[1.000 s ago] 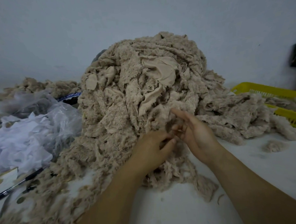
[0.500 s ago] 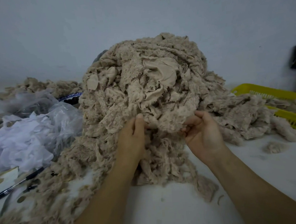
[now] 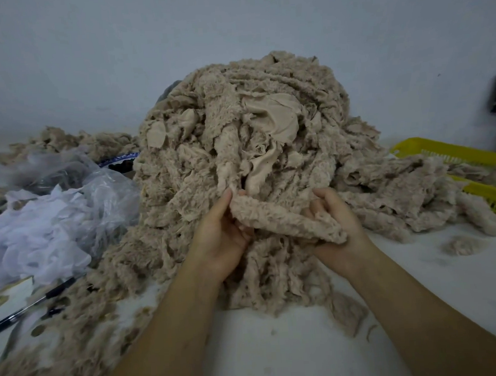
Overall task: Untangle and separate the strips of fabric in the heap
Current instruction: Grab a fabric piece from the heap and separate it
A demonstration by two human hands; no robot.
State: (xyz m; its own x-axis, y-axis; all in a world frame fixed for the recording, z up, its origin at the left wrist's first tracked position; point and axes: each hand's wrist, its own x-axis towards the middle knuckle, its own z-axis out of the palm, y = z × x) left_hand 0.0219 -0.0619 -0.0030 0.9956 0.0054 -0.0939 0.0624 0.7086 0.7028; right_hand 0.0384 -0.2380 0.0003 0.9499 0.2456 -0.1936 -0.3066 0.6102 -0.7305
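1. Grip state: the left grip [image 3: 221, 239] pinches the left end of one fuzzy strip [image 3: 274, 215], with the thumb raised against its upper edge and the fingers curled beneath. The right grip [image 3: 342, 211] curls round the strip's right end, which folds over the palm.
2. Location: the strip spans between both grips at the near face of the heap [image 3: 251, 123]. The heap stands mid-tabletop [image 3: 280, 357], toward the far edge and against the wall. The strip's left end runs up into the heap; how deeply it is caught cannot be told.
3. Step in hand, as judged: freeing this one strip from the tangle. Little of the task looks done, as the heap is large.
4. Recommended method: hold one end firm and walk the other grip along the strip toward the caught part, rather than hauling on both ends. Draw it toward the near edge, low and slow, so neighbouring strips slide off instead of tightening.
5. Handling: the fabric looks soft and frayed, likely to shed and cling. A sharp tug may tear it or drag down the heap's front.
6. Risk: loose strips hang below the grips to the tabletop. Keep them out of the pinch so that only one comes away.
7. Surroundings: a basket [image 3: 442, 150] toward the right edge holds similar fabric. A plastic bag [image 3: 67, 199] and a pen [image 3: 30, 305] lie toward the left edge.
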